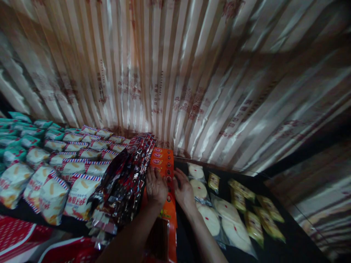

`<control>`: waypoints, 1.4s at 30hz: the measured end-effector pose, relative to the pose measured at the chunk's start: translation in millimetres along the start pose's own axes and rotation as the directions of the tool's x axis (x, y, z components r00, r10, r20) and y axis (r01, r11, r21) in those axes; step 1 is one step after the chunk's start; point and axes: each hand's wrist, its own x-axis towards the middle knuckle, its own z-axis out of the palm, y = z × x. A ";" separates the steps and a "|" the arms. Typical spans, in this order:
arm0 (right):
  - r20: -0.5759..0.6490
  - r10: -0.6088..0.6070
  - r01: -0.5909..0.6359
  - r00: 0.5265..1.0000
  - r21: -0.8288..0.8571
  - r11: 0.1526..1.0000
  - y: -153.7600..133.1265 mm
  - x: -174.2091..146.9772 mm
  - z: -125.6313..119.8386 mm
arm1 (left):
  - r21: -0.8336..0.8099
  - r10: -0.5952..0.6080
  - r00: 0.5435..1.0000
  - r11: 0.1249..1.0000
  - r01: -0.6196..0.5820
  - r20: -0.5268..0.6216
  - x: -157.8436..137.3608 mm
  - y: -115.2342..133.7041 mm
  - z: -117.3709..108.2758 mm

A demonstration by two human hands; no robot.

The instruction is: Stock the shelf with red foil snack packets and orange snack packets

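A row of overlapping orange snack packets (171,209) with round printed marks lies on the dark table, and the nearest one has a dark see-through window. My left hand (157,187) rests on the packets near their left side, fingers extended and apart. At their right edge is my right hand (184,190), its fingers stretched forward and touching or nearly touching the packets. Nothing is held in either hand. Dark red shiny packets (128,179) are stacked close along the left of the orange ones. My forearms cover part of the nearer packets.
White-and-red snack bags (79,193) stand in rows at left, with green bags (16,153) beyond. Right of my hands lie clear packs of round white wafers (210,219) and yellow packets (253,226). Red baskets (20,233) sit front left. A pleated curtain (164,73) hangs behind.
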 end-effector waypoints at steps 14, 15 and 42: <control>0.101 -0.025 0.032 0.995 -0.075 0.997 1.5 -79.8 1.8 | 0.084 -0.016 0.992 0.996 0.005 0.126 4.0 3.7 -20.6; 0.099 -0.024 0.030 0.995 -0.064 0.998 1.2 -79.4 1.4 | 0.099 -0.009 0.992 0.995 -0.004 0.129 4.7 4.1 -22.2; 0.003 0.292 -0.287 0.956 0.192 0.938 -27.3 -144.4 -35.3 | -0.009 0.381 0.924 0.924 -0.382 -0.009 -183.8 -69.3 -79.8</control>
